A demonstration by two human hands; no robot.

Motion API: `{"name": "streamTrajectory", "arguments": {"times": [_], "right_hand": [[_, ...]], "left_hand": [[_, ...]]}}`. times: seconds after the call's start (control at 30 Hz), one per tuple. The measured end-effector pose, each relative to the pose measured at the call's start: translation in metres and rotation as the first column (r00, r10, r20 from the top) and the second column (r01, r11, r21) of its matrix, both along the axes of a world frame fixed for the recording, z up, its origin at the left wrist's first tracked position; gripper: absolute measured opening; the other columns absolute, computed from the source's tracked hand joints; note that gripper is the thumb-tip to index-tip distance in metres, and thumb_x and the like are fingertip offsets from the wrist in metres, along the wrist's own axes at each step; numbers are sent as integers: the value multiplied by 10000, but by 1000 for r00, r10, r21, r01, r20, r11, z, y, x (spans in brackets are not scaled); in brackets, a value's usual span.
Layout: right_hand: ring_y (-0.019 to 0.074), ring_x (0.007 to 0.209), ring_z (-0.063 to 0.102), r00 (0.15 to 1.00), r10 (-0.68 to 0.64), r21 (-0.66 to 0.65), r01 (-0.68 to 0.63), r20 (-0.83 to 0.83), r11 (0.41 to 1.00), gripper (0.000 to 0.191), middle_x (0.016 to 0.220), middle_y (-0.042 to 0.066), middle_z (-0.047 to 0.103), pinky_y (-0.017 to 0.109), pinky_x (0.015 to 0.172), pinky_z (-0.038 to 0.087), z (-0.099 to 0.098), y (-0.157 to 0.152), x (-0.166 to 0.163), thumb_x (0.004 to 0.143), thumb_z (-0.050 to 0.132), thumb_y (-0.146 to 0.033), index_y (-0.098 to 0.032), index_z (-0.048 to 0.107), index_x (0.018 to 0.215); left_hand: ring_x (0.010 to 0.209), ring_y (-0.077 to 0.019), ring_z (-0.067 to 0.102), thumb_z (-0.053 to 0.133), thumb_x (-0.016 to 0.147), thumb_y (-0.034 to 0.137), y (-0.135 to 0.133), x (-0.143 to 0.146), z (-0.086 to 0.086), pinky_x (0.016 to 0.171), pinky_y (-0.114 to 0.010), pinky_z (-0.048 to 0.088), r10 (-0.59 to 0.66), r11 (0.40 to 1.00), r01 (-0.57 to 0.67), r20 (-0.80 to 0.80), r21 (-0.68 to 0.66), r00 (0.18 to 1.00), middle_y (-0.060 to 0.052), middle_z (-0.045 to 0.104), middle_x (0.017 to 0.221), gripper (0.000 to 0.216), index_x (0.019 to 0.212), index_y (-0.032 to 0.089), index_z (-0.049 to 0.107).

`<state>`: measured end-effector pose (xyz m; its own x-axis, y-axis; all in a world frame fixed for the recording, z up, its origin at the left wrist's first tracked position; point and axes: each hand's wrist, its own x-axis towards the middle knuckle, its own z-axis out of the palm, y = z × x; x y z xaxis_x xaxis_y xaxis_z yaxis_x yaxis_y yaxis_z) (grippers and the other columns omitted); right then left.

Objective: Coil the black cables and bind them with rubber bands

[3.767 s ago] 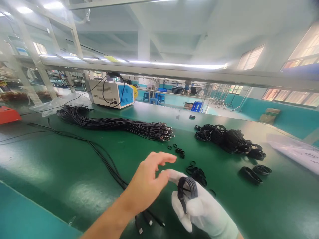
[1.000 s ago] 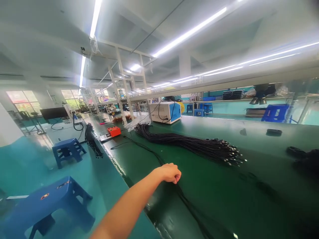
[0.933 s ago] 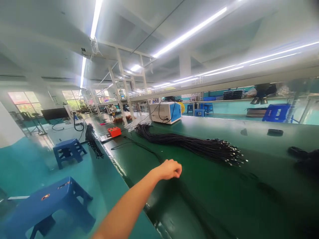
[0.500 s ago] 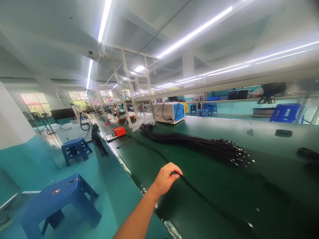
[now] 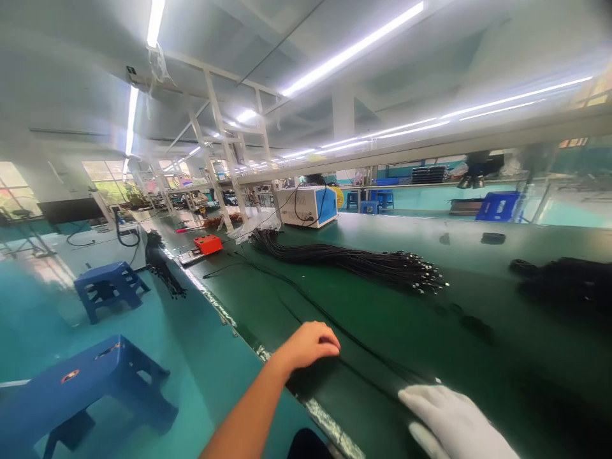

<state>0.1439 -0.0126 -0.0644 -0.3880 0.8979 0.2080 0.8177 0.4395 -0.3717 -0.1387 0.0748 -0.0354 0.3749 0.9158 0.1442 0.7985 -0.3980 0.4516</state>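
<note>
My bare left hand (image 5: 313,344) is above the near part of the green bench, its fingers curled on a thin black cable (image 5: 366,377). That cable stretches on towards my right hand (image 5: 449,417), which wears a white glove and is closed over it at the lower right; the gloved fingers hide the grip. Another black cable (image 5: 344,330) lies behind my left hand, running from mid-bench to a small white tip just beyond the glove. Farther back lies a thick bundle of black cables (image 5: 344,257) with pale ends facing right.
A red box (image 5: 208,244) sits near the bench's left edge, and a white and blue machine (image 5: 308,207) stands behind the bundle. A dark pile (image 5: 568,280) lies at right. Blue stools (image 5: 112,376) stand on the floor at left.
My gloved right hand has come into view at the lower right. My left hand is lower in the picture, and the view has turned slightly to the right.
</note>
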Motion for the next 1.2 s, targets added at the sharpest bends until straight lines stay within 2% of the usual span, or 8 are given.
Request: {"name": "streamTrajectory", "arguments": {"times": [0.13,0.27,0.57,0.73,0.97,1.03,1.1,1.2], "right_hand": [[285,1066,544,973,-186,2,188,134,982,361,1192,97,592,441,894,426,29,24,-16,874,380,-255,-219,585,1168],[261,887,600,928,-193,-99,234,318,967,308,972,95,642,364,745,437,28,49,-21,779,437,-94,-184,629,1003],[206,706,591,893,-295,-139,358,339,923,212,805,71,601,271,557,342,25,58,-9,778,369,-73,-169,558,793],[295,828,572,865,-258,-46,306,429,951,242,860,124,591,368,659,347,21,52,-11,772,366,-46,-147,586,771],[262,756,607,861,-266,-123,349,433,929,250,835,115,624,395,676,405,19,47,1,824,341,-104,-140,588,839],[288,910,597,885,-303,-52,342,353,938,254,994,142,634,425,767,424,16,50,1,838,418,-226,-133,592,997],[310,1074,539,915,-313,73,305,254,950,444,1153,149,597,486,930,360,12,56,-3,804,509,-355,-131,527,1188],[311,947,605,929,-261,177,219,264,960,331,928,128,684,545,987,284,14,68,-2,801,505,-266,-142,613,1089]], "left_hand": [[946,-179,577,517,890,286,37,-8,8,829,-373,484,176,982,-169,-88,79,981,-61,589,1094,223,1072,175,580],[974,-193,574,508,898,306,57,-4,5,828,-398,496,211,973,-189,-178,133,961,-81,556,1165,267,1129,177,545],[961,-191,579,514,895,305,42,-14,-6,819,-396,499,195,978,-173,-225,115,955,-78,566,1144,266,1121,168,548],[953,-185,580,509,898,304,34,-15,-11,818,-389,499,216,971,-190,-189,147,958,-75,573,1132,248,1101,171,559],[966,-161,548,459,902,168,36,-8,1,831,-311,467,241,926,-217,-44,308,969,-35,601,1027,139,969,195,577],[971,-152,540,454,892,139,37,-2,9,834,-272,455,249,909,-226,-20,349,968,-22,605,1013,147,959,211,563],[961,-143,544,460,891,151,35,9,19,834,-250,449,245,897,-220,-17,383,969,-11,611,1004,132,964,213,550],[950,-128,547,408,920,186,23,29,35,825,-227,444,239,882,-199,-43,427,970,-9,616,1004,154,1008,217,530]]}}
